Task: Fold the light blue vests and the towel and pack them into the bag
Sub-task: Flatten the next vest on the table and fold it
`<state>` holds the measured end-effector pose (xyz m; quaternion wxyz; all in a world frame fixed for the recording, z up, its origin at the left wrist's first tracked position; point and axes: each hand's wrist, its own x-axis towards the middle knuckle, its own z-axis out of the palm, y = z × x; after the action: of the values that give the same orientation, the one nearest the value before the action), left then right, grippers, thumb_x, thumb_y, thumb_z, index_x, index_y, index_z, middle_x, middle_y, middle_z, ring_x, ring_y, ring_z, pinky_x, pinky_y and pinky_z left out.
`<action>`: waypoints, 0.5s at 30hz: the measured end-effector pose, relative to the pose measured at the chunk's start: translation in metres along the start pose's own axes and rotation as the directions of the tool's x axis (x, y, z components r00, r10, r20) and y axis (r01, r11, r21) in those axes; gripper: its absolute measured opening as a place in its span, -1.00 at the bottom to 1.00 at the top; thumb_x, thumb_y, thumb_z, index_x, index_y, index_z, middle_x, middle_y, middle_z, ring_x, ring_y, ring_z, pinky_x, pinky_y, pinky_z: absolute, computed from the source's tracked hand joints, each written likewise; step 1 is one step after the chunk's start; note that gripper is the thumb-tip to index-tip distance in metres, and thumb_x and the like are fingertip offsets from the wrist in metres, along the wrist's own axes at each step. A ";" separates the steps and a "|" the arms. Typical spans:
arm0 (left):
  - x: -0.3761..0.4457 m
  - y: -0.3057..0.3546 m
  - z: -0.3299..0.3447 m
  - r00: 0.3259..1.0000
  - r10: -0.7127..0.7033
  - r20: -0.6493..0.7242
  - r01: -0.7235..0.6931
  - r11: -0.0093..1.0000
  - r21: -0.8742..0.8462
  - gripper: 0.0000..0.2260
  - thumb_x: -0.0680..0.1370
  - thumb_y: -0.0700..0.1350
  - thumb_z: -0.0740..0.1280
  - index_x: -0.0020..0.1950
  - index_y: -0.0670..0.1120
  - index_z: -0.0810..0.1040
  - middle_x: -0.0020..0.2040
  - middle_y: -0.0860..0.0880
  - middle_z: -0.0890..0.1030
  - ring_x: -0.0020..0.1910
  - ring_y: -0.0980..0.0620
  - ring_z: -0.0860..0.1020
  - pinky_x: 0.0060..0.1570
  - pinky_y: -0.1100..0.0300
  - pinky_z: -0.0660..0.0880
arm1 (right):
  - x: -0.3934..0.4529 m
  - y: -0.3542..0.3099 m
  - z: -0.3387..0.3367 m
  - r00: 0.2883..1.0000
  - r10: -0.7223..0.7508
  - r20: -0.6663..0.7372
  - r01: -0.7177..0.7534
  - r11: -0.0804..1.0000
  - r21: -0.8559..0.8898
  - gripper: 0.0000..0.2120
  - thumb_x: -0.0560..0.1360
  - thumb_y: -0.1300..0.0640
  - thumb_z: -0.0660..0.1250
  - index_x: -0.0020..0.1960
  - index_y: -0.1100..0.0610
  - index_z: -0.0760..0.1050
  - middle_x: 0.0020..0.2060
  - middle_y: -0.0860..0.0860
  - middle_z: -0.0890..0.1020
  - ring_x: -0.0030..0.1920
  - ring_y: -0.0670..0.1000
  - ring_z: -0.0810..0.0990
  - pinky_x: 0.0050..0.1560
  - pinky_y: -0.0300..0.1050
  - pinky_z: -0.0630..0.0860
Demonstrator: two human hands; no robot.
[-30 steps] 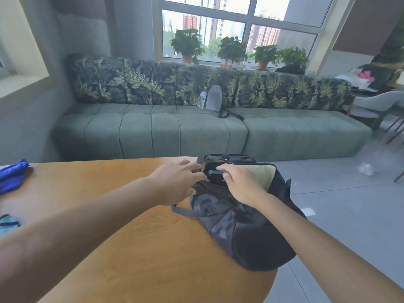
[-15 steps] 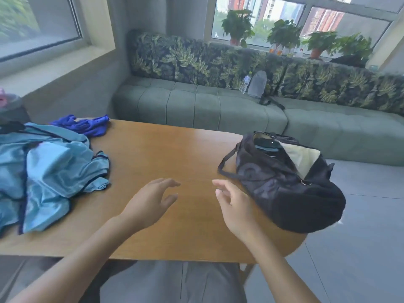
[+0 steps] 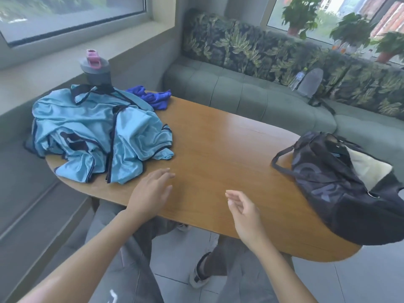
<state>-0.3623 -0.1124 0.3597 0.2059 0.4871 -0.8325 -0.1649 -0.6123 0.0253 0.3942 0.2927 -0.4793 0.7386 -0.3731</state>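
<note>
Light blue vests (image 3: 98,132) lie heaped at the worktop's (image 3: 218,149) left end: thin, slippery, floppy. Best pinched at a shoulder seam, I judge. Left hand (image 3: 150,193) fingers spread, right hand (image 3: 242,208) loosely curled, both empty.

Vests (image 3: 98,132) light blue, dark trim. Towel (image 3: 153,98) royal blue. Bag (image 3: 341,189) black, cream lining. Table (image 3: 218,149) orange-brown wood. Sofa (image 3: 251,95) grey-green, leaf-print back.

Large tone-on-tone letters run along the side of the dark bag (image 3: 341,193) at my right on the table; I can make out only what looks like a "K" and part of a rounded letter, not a whole word. A dark printed mark shows on one of the light blue vests (image 3: 96,132), too crumpled for me to read.
</note>
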 end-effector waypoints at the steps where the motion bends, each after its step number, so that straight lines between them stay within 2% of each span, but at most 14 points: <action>1: 0.004 -0.008 -0.001 1.000 0.010 -0.012 -0.010 1.000 0.024 -0.67 0.61 -0.09 0.38 0.38 -0.05 0.56 0.44 -0.03 0.51 0.40 -0.09 0.48 0.35 -0.03 0.44 | 0.003 -0.003 0.008 1.000 0.006 0.018 -0.006 1.000 -0.008 -0.74 0.68 0.14 0.21 0.33 0.00 0.52 0.22 -0.19 0.59 0.24 -0.25 0.53 0.28 -0.32 0.43; 4: 0.016 -0.031 -0.001 0.998 0.046 -0.030 -0.044 0.996 0.075 -0.64 0.61 -0.06 0.39 0.41 -0.06 0.56 0.46 -0.06 0.51 0.45 -0.11 0.45 0.40 -0.06 0.42 | 0.017 -0.012 0.029 0.997 0.028 0.070 -0.026 0.999 -0.024 -0.74 0.68 0.14 0.21 0.32 -0.01 0.52 0.21 -0.19 0.59 0.23 -0.25 0.53 0.32 -0.25 0.45; 9: 0.014 -0.054 0.017 0.997 0.041 -0.067 -0.037 0.998 0.056 -0.64 0.64 -0.03 0.35 0.42 -0.07 0.56 0.48 -0.03 0.48 0.50 -0.07 0.39 0.49 -0.01 0.32 | 0.056 -0.038 0.064 0.990 0.030 0.138 -0.019 0.996 -0.082 -0.75 0.68 0.15 0.22 0.32 0.01 0.52 0.21 -0.16 0.58 0.20 -0.23 0.53 0.35 -0.16 0.47; 15: 0.014 -0.060 0.026 0.991 0.051 -0.120 -0.053 0.999 -0.012 -0.65 0.63 -0.05 0.33 0.41 -0.06 0.57 0.48 -0.01 0.49 0.53 -0.02 0.35 0.51 0.03 0.30 | 0.124 -0.103 0.118 0.974 -0.129 0.187 0.146 0.986 -0.082 -0.73 0.63 0.12 0.30 0.32 0.04 0.53 0.22 -0.10 0.61 0.21 -0.15 0.56 0.32 -0.13 0.49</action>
<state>-0.3373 -0.1508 0.3116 0.2633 0.4725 -0.8299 -0.1366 -0.5139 -0.1482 0.4057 0.3089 -0.5746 0.6908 -0.3117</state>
